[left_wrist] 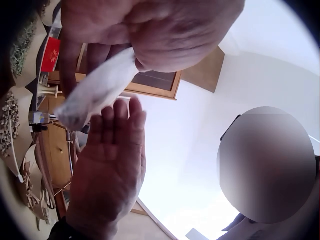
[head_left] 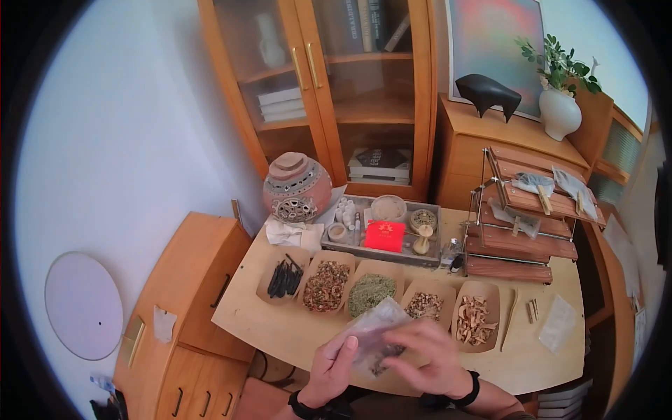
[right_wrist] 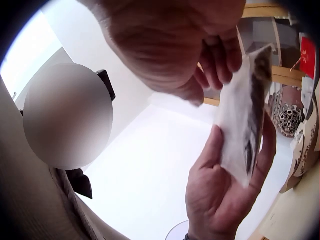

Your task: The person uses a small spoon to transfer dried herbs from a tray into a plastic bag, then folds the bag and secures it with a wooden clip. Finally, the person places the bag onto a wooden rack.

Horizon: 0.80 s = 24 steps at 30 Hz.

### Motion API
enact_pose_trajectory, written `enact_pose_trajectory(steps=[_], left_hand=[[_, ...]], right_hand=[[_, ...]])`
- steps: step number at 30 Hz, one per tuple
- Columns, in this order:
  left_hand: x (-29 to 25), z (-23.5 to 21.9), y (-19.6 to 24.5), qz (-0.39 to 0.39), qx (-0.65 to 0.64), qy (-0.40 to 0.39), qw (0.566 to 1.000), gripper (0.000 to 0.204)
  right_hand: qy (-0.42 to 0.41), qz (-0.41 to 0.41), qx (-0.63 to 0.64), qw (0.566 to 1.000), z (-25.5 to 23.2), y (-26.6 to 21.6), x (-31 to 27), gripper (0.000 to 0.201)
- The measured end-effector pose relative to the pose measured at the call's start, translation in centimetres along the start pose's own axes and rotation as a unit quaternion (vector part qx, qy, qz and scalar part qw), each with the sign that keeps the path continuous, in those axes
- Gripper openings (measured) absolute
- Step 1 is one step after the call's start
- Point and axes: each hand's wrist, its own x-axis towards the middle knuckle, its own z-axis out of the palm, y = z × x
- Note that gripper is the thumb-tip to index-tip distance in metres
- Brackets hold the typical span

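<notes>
My left hand (head_left: 332, 369) grips a translucent sachet bag (head_left: 381, 320) in front of the table's near edge. The right wrist view shows the bag (right_wrist: 235, 117) upright with dark contents along one side, thumb on one face and fingers behind. My right hand (head_left: 435, 360) is at the bag's right side, blurred in the head view. Its fingers (left_wrist: 107, 120) are loosely extended near the bag in the left wrist view, not curled round it. Beyond the bag lie green dried herbs (head_left: 371, 294) and brown chopped pieces (head_left: 425, 306) in paper trays.
Black sticks (head_left: 283, 278), a reddish dried mix (head_left: 326, 285) and pale slices (head_left: 476, 322) fill other trays. Behind stand a grey tray (head_left: 413, 260) with a red packet (head_left: 385, 236), a clay jar (head_left: 297, 185) and a tiered wooden rack (head_left: 507, 245). A flat clear bag (head_left: 557, 323) lies right.
</notes>
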Motion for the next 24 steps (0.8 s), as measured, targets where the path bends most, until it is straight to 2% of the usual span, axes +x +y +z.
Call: enact_pose_trajectory(steps=[1,3,4,5,7,8,10,11,12,14,15,17,18,21,23,24], left_hand=[[-0.2,-0.3,-0.1,-0.003,-0.001,0.002,1.0,0.038],[-0.7,-0.9,-0.1,-0.05,0.037,-0.053,0.997,0.036],[-0.8,-0.7,-0.1,-0.052,0.036,-0.059,0.996,0.036],[-0.8,-0.5,0.0,-0.04,0.058,-0.077,0.995,0.036],[-0.6,-0.2,0.0,-0.023,0.078,-0.109,0.991,0.036],[-0.6,-0.5,-0.1,-0.016,0.11,-0.113,0.987,0.032],[-0.6,-1.0,-0.4,-0.004,0.137,-0.141,0.98,0.029],[-0.9,-1.4,-0.2,-0.026,0.194,-0.124,0.973,0.028],[-0.9,-1.5,0.0,-0.045,0.251,-0.11,0.961,0.026],[-0.5,-0.5,1.3,-0.021,0.224,-0.087,0.97,0.024],[-0.5,-0.2,1.7,-0.016,0.222,-0.113,0.968,0.024],[-0.6,0.1,1.9,0.011,0.267,-0.074,0.961,0.021],[-0.6,-0.1,1.4,0.015,0.265,-0.091,0.96,0.021],[-0.4,-0.1,1.3,0.033,0.285,-0.111,0.951,0.017],[-0.5,1.0,2.5,-0.041,0.226,-0.118,0.966,0.015],[-0.3,1.0,2.3,-0.039,0.227,-0.124,0.965,0.015]], right_hand=[[-0.003,0.002,0.001,1.0,-0.4,0.1,-0.2,0.042],[0.086,0.126,-0.021,0.988,-1.2,0.2,-0.2,0.044],[0.1,0.165,0.006,0.981,-1.3,-0.5,0.8,0.032],[0.106,0.168,0.001,0.98,-1.2,0.0,0.2,0.032],[0.042,0.234,0.174,0.956,-0.9,1.7,-1.4,0.016],[0.06,0.245,0.179,0.951,-0.6,1.5,-1.7,0.008],[0.06,0.235,0.19,0.951,-0.3,2.0,-2.6,0.009],[0.049,0.224,0.209,0.951,-0.4,2.1,-3.0,0.01],[0.071,0.229,0.193,0.951,-0.6,2.0,-3.2,0.01],[0.009,0.232,0.251,0.94,-0.7,1.7,-3.3,0.011],[0.033,0.236,0.238,0.942,-0.6,1.6,-3.4,0.011],[-0.01,0.248,0.258,0.934,-0.4,1.5,-3.9,0.012],[-0.053,0.213,0.267,0.938,-0.2,2.9,-5.0,0.013],[-0.024,0.236,0.26,0.936,-0.3,2.7,-5.8,0.011],[0.015,0.231,0.261,0.937,-0.3,2.9,-6.4,0.011],[0.045,0.226,0.267,0.936,-0.3,2.9,-6.6,0.011]])
